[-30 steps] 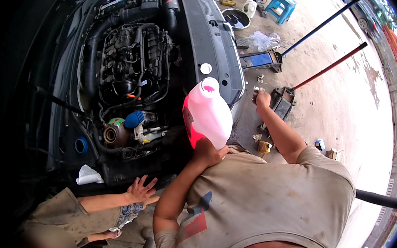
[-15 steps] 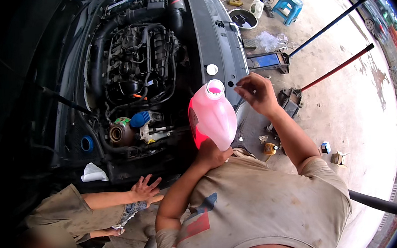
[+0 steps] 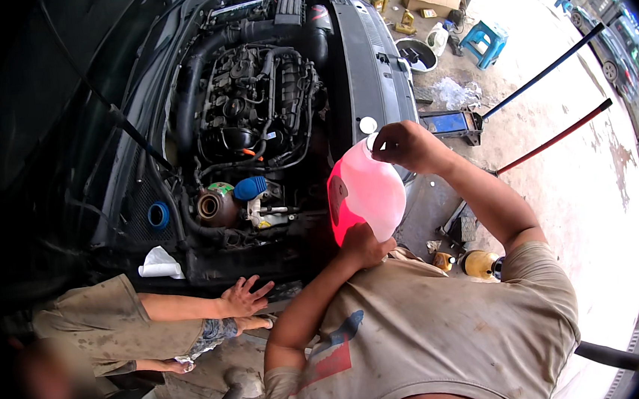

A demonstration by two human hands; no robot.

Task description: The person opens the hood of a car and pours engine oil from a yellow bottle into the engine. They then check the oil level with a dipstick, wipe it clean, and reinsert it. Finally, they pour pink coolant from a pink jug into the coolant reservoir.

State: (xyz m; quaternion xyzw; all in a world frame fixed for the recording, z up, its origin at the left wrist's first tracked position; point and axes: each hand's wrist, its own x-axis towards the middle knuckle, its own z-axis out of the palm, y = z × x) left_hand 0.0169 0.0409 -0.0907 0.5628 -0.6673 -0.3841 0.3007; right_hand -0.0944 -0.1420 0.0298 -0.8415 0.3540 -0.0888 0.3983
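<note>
1. Head view, the hold: the translucent plastic jug of pink liquid (image 3: 366, 196) is held up in front of the chest, over the front edge of the open engine bay (image 3: 253, 115). The left hand (image 3: 364, 245) is cupped under the jug's base, fingers closed against it. The right hand (image 3: 402, 146) is closed round the neck at the top, fingertips pinched at the white cap (image 3: 370, 141); I cannot tell whether the cap is loose or tight.

2. Head view, handling: the jug looks nearly full, so I judge it heavy and prone to slosh. Its thin walls would give under a squeeze and the smooth plastic could be slippery in oily fingers. The firm places to take it are the base and the stiff neck, as it is held here.

3. Head view, surroundings: a blue round cap (image 3: 251, 187) and a brown open-topped reservoir (image 3: 215, 205) sit at the bay's near edge. A co-worker's hand (image 3: 243, 297) is spread open by the bumper. A blue floor jack (image 3: 449, 123) lies on the concrete floor (image 3: 582, 201).

4. Against the earlier frames: the right hand has come up from the floor side to the cap, and the jug has tipped slightly nearer.
</note>
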